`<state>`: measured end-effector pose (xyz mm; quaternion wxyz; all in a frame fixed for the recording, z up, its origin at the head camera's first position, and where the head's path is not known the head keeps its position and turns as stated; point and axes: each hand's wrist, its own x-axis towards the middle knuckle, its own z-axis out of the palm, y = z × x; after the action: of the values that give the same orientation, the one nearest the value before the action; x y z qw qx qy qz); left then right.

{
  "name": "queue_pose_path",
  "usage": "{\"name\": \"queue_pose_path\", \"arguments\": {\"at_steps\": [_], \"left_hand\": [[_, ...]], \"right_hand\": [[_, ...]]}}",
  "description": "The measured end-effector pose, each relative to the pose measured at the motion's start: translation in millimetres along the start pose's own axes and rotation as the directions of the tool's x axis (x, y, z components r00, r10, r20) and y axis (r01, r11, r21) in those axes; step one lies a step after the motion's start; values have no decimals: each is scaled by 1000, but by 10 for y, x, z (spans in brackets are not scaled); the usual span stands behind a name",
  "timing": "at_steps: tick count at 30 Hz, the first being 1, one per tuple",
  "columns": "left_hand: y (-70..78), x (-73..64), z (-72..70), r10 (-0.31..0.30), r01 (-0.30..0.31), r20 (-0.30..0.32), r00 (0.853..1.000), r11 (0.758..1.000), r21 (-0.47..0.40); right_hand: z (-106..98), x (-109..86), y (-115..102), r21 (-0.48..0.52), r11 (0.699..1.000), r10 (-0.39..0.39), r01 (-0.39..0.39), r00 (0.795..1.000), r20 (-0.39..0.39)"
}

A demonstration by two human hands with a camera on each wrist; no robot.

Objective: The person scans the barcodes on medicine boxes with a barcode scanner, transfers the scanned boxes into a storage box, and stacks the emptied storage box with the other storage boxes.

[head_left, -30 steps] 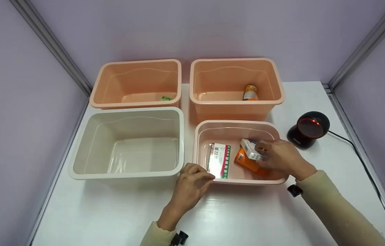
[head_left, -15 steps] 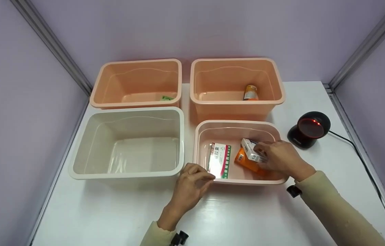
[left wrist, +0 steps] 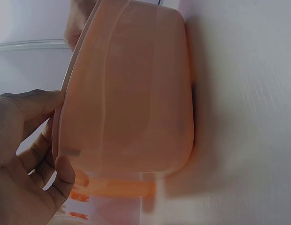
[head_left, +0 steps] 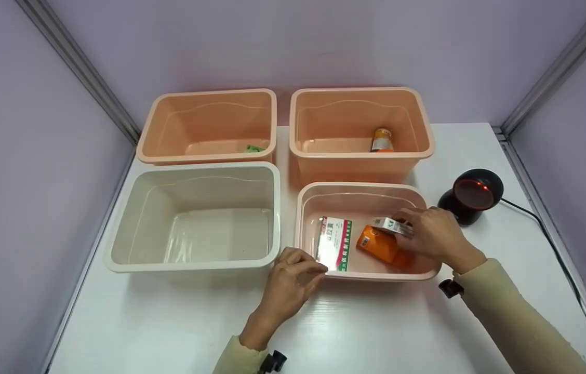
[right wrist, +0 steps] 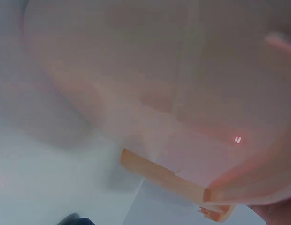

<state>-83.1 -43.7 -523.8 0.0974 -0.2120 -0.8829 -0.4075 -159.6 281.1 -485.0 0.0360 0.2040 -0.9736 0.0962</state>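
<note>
Small white box (head_left: 391, 226); orange packet (head_left: 377, 246); pink bin (head_left: 358, 200).

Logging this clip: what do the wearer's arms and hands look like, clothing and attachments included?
Both arms wear long, plain sleeves in pale yellowish green, the left sleeve and right sleeve ending near the wrist. The left hand and right hand are ungloved. A small black device sits at each wrist: left device, right device.

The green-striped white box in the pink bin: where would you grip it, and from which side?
Probably from above, by the long edges of the green-striped white box: it's narrower between them, printed face up, walled in by the pink bin.
</note>
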Motion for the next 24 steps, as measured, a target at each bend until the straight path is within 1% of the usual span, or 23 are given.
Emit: {"name": "queue_pose_path", "arguments": {"at_steps": [3, 7, 12, 18, 24], "left_hand": [[2, 1, -2, -1, 1, 0, 1000, 1000, -1], [1, 7, -6, -15, 16, 11, 1000, 1000, -11], [-2, 14, -4, -23, 23, 15, 1000, 1000, -12], [2, 8, -3, -14, 14, 8, 1000, 1000, -8], [3, 5, -4, -18, 18, 10, 1000, 1000, -4]], "right_hand": [[-12, 5, 18, -21, 1000, 6, -7, 999, -33], [-20, 10, 42, -13, 1000, 24, -24, 998, -55], [-33, 3, 68, 37, 998, 49, -45, 994, -100], [-38, -13, 99, 80, 996, 39, -24, 982, -183], [-63, -30, 124, 143, 988, 93, -64, 975, -201]]}}
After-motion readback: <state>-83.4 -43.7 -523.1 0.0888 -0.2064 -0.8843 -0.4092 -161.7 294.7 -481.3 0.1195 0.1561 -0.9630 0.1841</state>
